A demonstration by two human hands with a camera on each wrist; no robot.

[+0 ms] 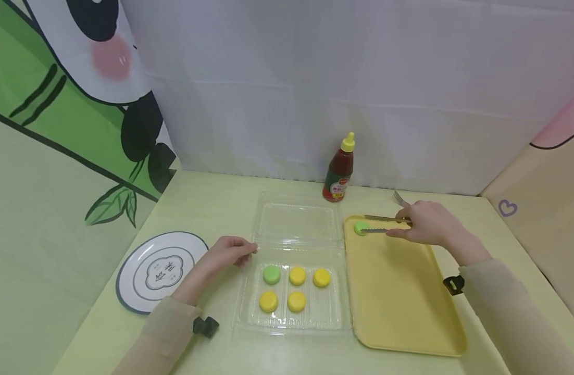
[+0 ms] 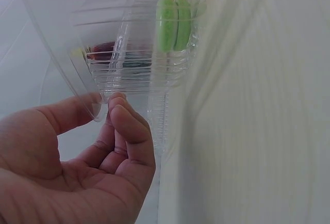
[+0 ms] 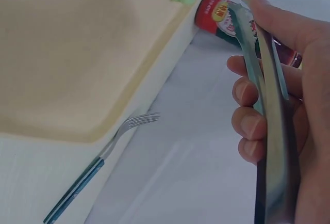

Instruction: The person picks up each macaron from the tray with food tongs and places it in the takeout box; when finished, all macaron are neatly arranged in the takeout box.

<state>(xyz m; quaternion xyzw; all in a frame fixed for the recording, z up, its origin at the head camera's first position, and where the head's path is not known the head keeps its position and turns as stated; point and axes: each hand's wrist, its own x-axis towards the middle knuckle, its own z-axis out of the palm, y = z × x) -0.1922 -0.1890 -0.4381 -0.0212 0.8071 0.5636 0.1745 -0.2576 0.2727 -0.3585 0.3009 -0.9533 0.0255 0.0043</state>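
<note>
My left hand [image 1: 228,252] pinches the left edge of a clear plastic clamshell box [image 1: 254,312], thumb and fingertips meeting at the rim in the left wrist view. The box lies with its lid [image 1: 298,221] folded back. In its base sit a green macaron [image 1: 271,274] and several yellow macarons [image 1: 297,276]. My right hand [image 1: 429,224] grips metal tongs [image 3: 273,126], whose arms stand apart above the yellow tray [image 1: 404,291]. Another green macaron [image 1: 360,228] lies in the tray's far left corner, by the tongs' tips; whether they touch it I cannot tell.
A white plate with a blue rim [image 1: 127,281] lies at the left of the table. Behind the box and tray stands a red sauce bottle [image 1: 339,174] with a yellow cap. A fork [image 3: 103,157] rests beyond the tray's far edge, near the right hand.
</note>
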